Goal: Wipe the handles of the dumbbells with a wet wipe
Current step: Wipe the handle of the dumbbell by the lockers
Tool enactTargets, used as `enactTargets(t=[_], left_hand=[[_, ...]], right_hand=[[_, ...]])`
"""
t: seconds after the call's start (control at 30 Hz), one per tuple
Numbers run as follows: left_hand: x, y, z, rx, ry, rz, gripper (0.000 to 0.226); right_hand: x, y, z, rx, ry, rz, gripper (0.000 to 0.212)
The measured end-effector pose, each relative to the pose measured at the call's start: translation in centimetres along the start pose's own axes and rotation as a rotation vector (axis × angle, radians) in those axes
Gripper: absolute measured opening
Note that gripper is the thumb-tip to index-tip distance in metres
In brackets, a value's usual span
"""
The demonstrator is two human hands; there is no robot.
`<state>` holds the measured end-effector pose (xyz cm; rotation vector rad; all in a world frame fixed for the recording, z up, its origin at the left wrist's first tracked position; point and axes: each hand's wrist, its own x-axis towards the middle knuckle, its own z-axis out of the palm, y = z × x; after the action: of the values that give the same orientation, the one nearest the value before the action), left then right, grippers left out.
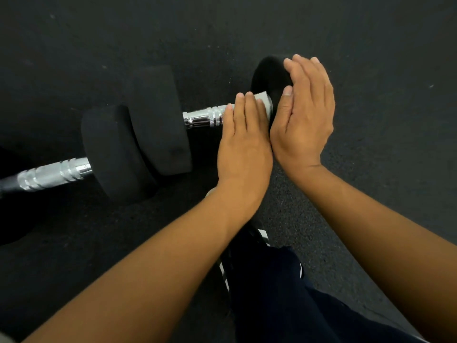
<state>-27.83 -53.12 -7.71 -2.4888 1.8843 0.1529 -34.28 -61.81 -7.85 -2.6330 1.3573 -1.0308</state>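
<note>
**Wipe pressed to handle, right end steadied**

Two dumbbells lay on the dark floor; the nearer handle [53, 175] at left looked untouched. The far handle [204, 117], chrome, judged rigid and slick, heavy enough to stay put. The left hand [243, 147] was curled over it, pressing a thin, limp wet wipe [264, 99]. The right hand [305, 112] was laid flat, fingers extended, against the end weight [270, 73].

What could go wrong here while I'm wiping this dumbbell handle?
The left hand presses the wet wipe only at the handle's right end, so the bare chrome may get skipped. The right hand merely rests flat on the round weight, so the dumbbell could roll. The second dumbbell's handle looks untouched.
</note>
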Motion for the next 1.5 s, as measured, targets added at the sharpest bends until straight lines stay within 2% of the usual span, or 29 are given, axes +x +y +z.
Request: enactTargets(t=[0.2,0.33,0.47,0.6,0.7,0.8,0.87,1.0,1.1,1.2,1.3,1.5], left_hand=[[4.4,-2.8,-1.4,-0.214,-0.115,0.005,0.063],[1.9,-2.3,-1.2,-0.184,-0.046,0.008,0.071],[0.3,-2.5,-1.5,-0.123,-0.012,0.022,0.066],[1.4,-4.0,-2.9,-0.165,-0.064,0.052,0.066],[2.5,-5.8,-3.9,-0.21,-0.173,0.136,0.06],[2.9,-6.6,-4.8,-0.231,-0.277,0.181,0.071],[2.9,-6.6,-5.1,-0.18,-0.318,0.211,0.077],[3.0,-6.7,-6.8,0.009,-0.426,0.219,0.09],[2.1,-8.1,-8.2,0.087,-0.305,0.234,0.081],[0.1,-10.8,-8.2,0.04,-0.092,0.092,0.072],[-1.9,-12.4,-7.4,-0.075,-0.046,-0.063,0.071],[-3.9,-12.8,-5.1,-0.193,0.148,-0.102,0.062]], right_hand=[[0.0,0.0,0.1,0.003,0.002,-0.002,0.04],[0.0,0.0,-0.1,0.009,-0.006,0.008,0.039],[-0.2,0.2,-1.1,0.034,-0.108,-0.01,0.041],[-1.0,-0.9,-3.2,0.191,-0.156,-0.119,0.048],[-3.0,-2.7,-3.7,0.328,-0.252,-0.18,0.052],[-4.7,-3.3,-2.8,0.265,-0.43,-0.091,0.061],[-5.2,-3.2,-1.9,0.198,-0.491,-0.042,0.068],[-4.9,-2.7,-0.1,-0.049,-0.613,-0.133,0.069],[-4.3,-3.2,0.1,-0.153,-0.621,-0.148,0.066],[-4.1,-4.2,-0.7,-0.138,-0.563,-0.099,0.068],[-4.7,-4.4,-1.2,-0.152,-0.574,-0.11,0.07],[-4.2,-4.4,-0.7,-0.042,-0.662,-0.129,0.074]])
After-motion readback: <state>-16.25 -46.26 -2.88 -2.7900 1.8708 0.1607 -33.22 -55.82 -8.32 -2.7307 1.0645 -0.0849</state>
